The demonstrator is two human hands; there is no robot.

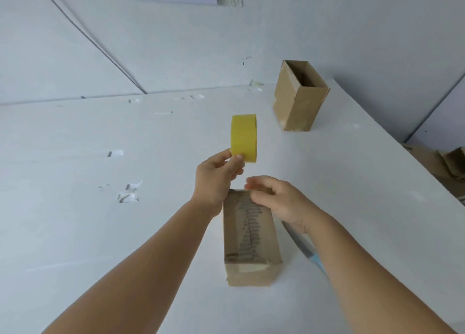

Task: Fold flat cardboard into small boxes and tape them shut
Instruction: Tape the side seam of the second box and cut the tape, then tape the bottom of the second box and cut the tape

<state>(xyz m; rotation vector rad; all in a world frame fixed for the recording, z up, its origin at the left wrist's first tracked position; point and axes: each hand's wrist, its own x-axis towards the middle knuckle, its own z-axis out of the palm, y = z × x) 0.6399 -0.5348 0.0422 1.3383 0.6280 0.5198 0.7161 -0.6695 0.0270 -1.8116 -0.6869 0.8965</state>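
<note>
**Desk:** Yellow roll of tape (244, 138) is the first thing I see. Who has it?

**Photographer:** The person's left hand (217, 176) pinches its lower rim between thumb and fingertips and holds it upright, clear of the white tabletop (75, 208). It sits just beyond the far end of a closed brown cardboard box (250, 238) lying on its side.

**Desk:** And the other hand?

**Photographer:** The right hand (274, 200) rests on the far top edge of that box, fingers bent over the edge. It is blurred, so I cannot tell whether it pinches a loose end of tape or only presses the cardboard.

**Desk:** Which way does the box run?

**Photographer:** Its long axis runs straight away from the person, near end toward the camera. A grey, ribbed strip runs down the middle of the top face along that axis, and a pale patch shows on the near end.

**Desk:** So the next move?

**Photographer:** My reading: the roll lies in line with the box and beyond it, so tape would be drawn back along the seam toward the body, the right hand anchoring the far end. The left hand is nearer the roll, the right nearer the box.

**Desk:** Anything else?

**Photographer:** A second brown cardboard box (299, 99) stands open-topped, well apart at the far right. A blue-handled blade (305, 249) lies partly under the right forearm.
</note>
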